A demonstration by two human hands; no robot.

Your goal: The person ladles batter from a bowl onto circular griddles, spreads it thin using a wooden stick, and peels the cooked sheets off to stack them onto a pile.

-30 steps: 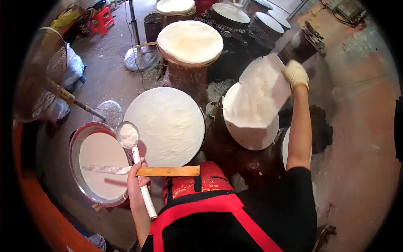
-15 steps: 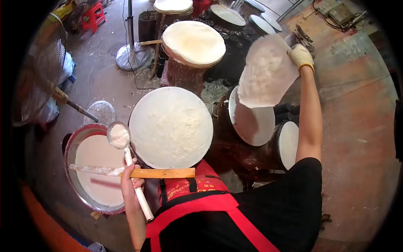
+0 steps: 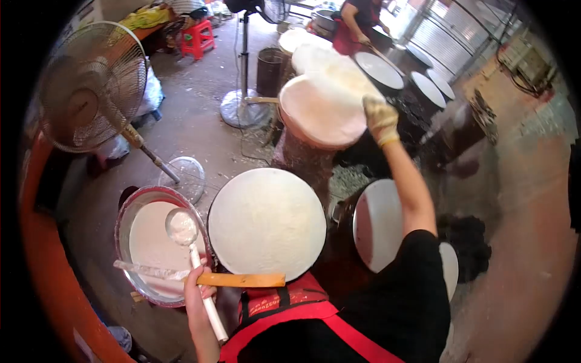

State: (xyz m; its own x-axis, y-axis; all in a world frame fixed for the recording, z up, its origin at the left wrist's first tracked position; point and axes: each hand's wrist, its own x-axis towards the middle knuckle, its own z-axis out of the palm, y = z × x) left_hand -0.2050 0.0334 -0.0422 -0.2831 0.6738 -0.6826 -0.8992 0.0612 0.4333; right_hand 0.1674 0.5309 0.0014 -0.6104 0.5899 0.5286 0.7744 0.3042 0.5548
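My left hand (image 3: 195, 291) is closed around the white handle of a ladle (image 3: 181, 226) and a flat wooden strip (image 3: 242, 280), crossed over each other. Pale batter coats the ladle's bowl, which hangs over a bucket (image 3: 120, 233) of batter. In front of me, a round griddle (image 3: 266, 224) carries a thin white layer. My right hand (image 3: 381, 120), in a knitted glove, grips the edge of a thin, pale round sheet (image 3: 339, 75). That sheet stretches, blurred, above a stack of similar sheets (image 3: 318, 118); whether they touch I cannot tell.
At the left stands a large fan (image 3: 91, 88). Another fan's pole (image 3: 244, 66) rises behind the griddle. To the right are more round griddles (image 3: 378, 227). A co-worker (image 3: 357, 24) stands at the back, near several white-topped drums (image 3: 378, 69). A red stool (image 3: 196, 39) is farther left.
My right hand has carried the thin sheet leftward and away from me, from above the right griddles to the stack. The view has tilted up and swung right-to-left. My left hand keeps its hold.
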